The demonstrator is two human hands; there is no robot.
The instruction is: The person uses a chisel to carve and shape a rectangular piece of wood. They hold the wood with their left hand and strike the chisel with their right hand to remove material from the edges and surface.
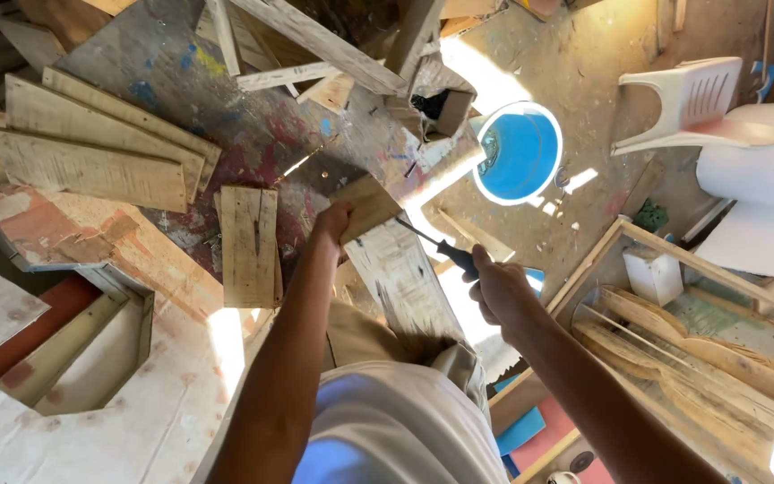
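- Over the paint-stained workbench [226, 116]: left hand [331, 222] closed on the top edge of a rough pale wooden plank [396, 269], plank leaning upright against the bench.
- Just right of the plank: right hand [497, 289] gripping a black-handled screwdriver [445, 251], tip touching the plank.
- Beyond, on the floor: round blue bucket [520, 152].

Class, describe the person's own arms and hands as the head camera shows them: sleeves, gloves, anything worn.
Both forearms are bare, with no sleeves in view. The left hand and right hand are bare too: no gloves, and no watch, bracelet or ring shows. The only clothing seen is a white garment over the body below.
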